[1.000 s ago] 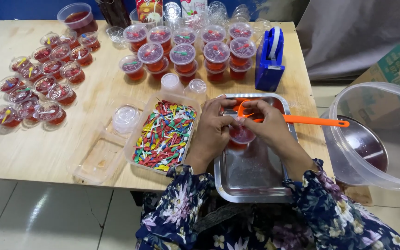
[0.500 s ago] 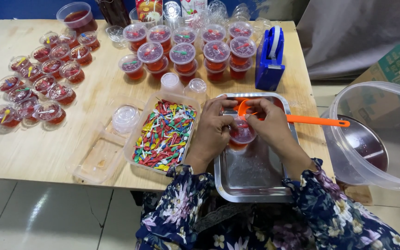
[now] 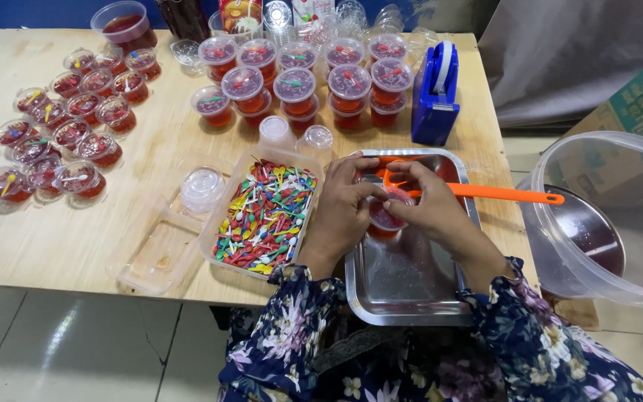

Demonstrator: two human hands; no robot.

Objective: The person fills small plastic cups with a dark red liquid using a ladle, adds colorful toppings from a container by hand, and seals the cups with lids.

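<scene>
Both hands close around a small clear cup of red jelly (image 3: pixel 386 217) held over a steel tray (image 3: pixel 411 290). My left hand (image 3: pixel 341 212) grips its left side and my right hand (image 3: pixel 429 207) presses on its lid from the right. An orange ladle (image 3: pixel 485 193) lies across the tray behind the cup, its handle pointing right. Just left of my left hand sits a clear tub of small coloured plastic spoons (image 3: pixel 266 214).
Several lidded red jelly cups stand in a group at the back (image 3: pixel 314 78) and another at the far left (image 3: pixel 61 134). A blue tape dispenser (image 3: pixel 437 97), a stack of clear lids (image 3: pixel 202 190), an empty clear tray (image 3: pixel 154 253) and a big clear tub (image 3: pixel 619 223) at right.
The cup has stayed between both hands over the tray; my fingers have shifted slightly around its lid. Nothing else has moved.
</scene>
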